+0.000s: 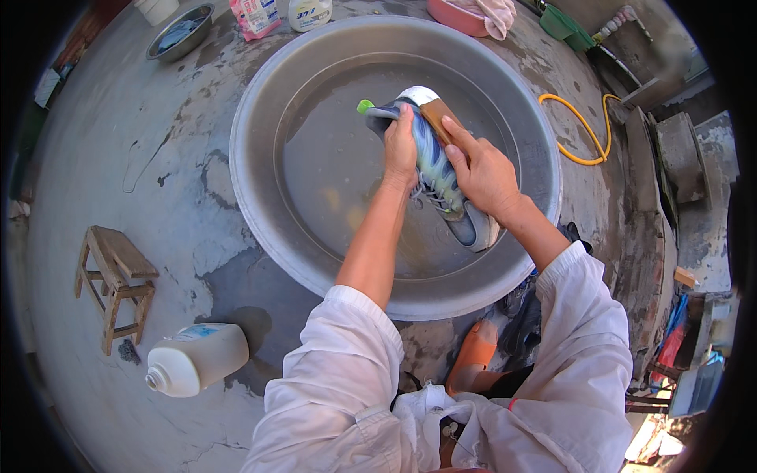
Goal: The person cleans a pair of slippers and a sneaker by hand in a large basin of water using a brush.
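From the head view, the person leans over a wide metal basin [260, 197] that stands on a wet concrete floor [118, 142]. Shallow water lies in the basin. Over this water the left hand [400, 150] is closed around the upper part of a blue-grey shoe [441, 185], the fingers wrapped over its side near the heel end. The shoe is tilted, its toe pointing down toward the person and its laces hanging loose. The right hand [482, 169] presses a brown brush [435, 117] on the shoe; the fingers lie flat and closed over the brush, so it is gripped against the shoe. A small green tab [364, 106] shows at the far end of the shoe.

Both sleeves are white and pushed up over the forearms.

On the floor to the left stands a small wooden stool [114, 280], and near it a white bottle [193, 359] lies on its side. Beyond the basin there is a small metal bowl [181, 31], a pink bag [254, 16] and a pink tub [457, 16]. A yellow hose [583, 130] curls on the right.
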The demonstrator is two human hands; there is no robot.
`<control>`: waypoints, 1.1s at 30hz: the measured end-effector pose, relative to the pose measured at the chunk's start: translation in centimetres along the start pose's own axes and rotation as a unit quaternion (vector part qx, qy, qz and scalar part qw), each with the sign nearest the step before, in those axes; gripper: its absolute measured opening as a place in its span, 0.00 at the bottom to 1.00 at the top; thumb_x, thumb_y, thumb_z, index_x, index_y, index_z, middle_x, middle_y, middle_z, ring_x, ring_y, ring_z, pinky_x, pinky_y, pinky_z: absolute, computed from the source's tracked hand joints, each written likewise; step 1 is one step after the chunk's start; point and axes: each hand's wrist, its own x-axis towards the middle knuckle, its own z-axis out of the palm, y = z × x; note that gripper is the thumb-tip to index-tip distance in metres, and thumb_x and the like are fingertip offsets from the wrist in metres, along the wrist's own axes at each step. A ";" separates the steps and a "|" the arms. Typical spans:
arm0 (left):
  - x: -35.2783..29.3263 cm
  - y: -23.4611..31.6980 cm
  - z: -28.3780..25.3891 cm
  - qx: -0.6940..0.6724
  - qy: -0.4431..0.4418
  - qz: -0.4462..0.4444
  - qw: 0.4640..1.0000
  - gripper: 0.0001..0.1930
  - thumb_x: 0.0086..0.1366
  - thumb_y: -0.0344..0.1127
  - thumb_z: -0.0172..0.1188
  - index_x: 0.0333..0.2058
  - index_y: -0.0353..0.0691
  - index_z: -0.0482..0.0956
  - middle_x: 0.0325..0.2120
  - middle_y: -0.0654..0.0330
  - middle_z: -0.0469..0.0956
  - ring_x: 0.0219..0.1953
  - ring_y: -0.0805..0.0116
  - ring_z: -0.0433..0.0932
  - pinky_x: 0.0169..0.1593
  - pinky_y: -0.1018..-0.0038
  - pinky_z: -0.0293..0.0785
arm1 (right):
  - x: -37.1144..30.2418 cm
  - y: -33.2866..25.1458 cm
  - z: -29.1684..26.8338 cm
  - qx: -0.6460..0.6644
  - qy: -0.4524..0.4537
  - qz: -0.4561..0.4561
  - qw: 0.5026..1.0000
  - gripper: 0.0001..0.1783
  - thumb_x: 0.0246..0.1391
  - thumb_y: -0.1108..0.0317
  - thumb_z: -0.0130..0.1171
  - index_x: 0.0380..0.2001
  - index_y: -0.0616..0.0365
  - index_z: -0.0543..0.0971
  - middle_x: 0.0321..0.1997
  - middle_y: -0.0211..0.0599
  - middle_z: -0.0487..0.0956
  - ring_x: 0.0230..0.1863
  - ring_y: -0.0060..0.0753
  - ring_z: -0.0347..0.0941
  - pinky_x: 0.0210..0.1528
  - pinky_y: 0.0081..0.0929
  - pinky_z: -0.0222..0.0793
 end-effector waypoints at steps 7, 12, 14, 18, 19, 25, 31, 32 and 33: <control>-0.1 0.1 0.6 0.067 0.024 0.026 0.997 0.22 0.65 0.49 0.42 0.43 0.33 0.69 0.36 0.59 0.72 0.38 0.71 0.72 0.41 0.75 0.69 | 4.3 -1.5 -0.2 -0.011 0.017 0.034 0.999 0.22 0.54 0.55 0.43 0.53 0.40 0.67 0.29 0.51 0.75 0.33 0.50 0.73 0.37 0.39 0.69; -0.3 1.3 0.0 0.112 0.088 0.092 0.985 0.22 0.64 0.48 0.43 0.41 0.30 0.70 0.36 0.58 0.72 0.38 0.71 0.71 0.43 0.76 0.66 | -1.2 -1.0 0.9 0.028 -0.040 0.052 0.997 0.23 0.55 0.55 0.42 0.55 0.42 0.65 0.32 0.53 0.75 0.34 0.50 0.73 0.39 0.39 0.68; -0.6 0.9 0.2 0.050 0.087 0.068 0.993 0.22 0.64 0.47 0.43 0.43 0.30 0.69 0.37 0.58 0.72 0.39 0.71 0.71 0.44 0.76 0.66 | -0.4 -1.0 1.5 0.042 -0.021 0.068 0.997 0.23 0.55 0.55 0.42 0.55 0.42 0.65 0.32 0.55 0.75 0.35 0.50 0.73 0.40 0.39 0.68; -0.7 0.7 0.8 0.043 0.083 0.067 0.993 0.21 0.63 0.47 0.45 0.41 0.33 0.70 0.37 0.60 0.72 0.39 0.72 0.71 0.42 0.75 0.67 | 5.0 -3.5 1.8 0.042 0.013 0.077 0.996 0.23 0.55 0.55 0.42 0.55 0.41 0.64 0.32 0.56 0.74 0.34 0.51 0.73 0.39 0.39 0.68; -0.6 0.7 0.8 0.057 0.091 0.074 0.991 0.21 0.63 0.47 0.45 0.41 0.33 0.70 0.37 0.60 0.72 0.39 0.72 0.72 0.42 0.75 0.67 | 5.1 -3.9 1.9 0.047 0.018 0.082 0.995 0.23 0.55 0.55 0.42 0.55 0.41 0.64 0.31 0.56 0.74 0.34 0.51 0.73 0.39 0.39 0.68; -0.2 2.1 -1.2 0.046 0.084 0.066 0.993 0.22 0.63 0.47 0.46 0.43 0.31 0.70 0.37 0.60 0.72 0.40 0.72 0.70 0.44 0.76 0.65 | -2.5 -1.6 0.8 0.031 -0.070 0.044 0.996 0.23 0.54 0.55 0.43 0.55 0.40 0.65 0.30 0.52 0.74 0.33 0.49 0.73 0.38 0.40 0.68; -1.2 0.2 1.4 0.012 0.059 0.012 0.998 0.20 0.63 0.45 0.45 0.41 0.31 0.71 0.36 0.60 0.72 0.38 0.73 0.70 0.43 0.77 0.65 | 5.5 -2.9 0.5 -0.004 0.011 0.064 0.998 0.22 0.55 0.54 0.43 0.54 0.40 0.67 0.29 0.51 0.75 0.34 0.49 0.73 0.39 0.39 0.67; -0.9 0.3 0.8 0.006 0.060 0.019 0.998 0.19 0.63 0.44 0.45 0.41 0.32 0.71 0.36 0.60 0.72 0.38 0.73 0.70 0.43 0.77 0.66 | 6.1 -3.5 0.4 0.002 0.004 0.075 0.997 0.22 0.55 0.54 0.42 0.53 0.40 0.67 0.28 0.50 0.76 0.34 0.49 0.73 0.39 0.39 0.67; -0.4 0.7 0.2 -0.001 0.060 0.026 0.998 0.19 0.63 0.44 0.45 0.41 0.32 0.71 0.36 0.60 0.72 0.37 0.73 0.71 0.43 0.76 0.66 | 5.6 -3.6 0.5 -0.015 0.014 0.071 0.997 0.22 0.55 0.55 0.43 0.53 0.40 0.67 0.31 0.49 0.76 0.36 0.48 0.73 0.40 0.39 0.66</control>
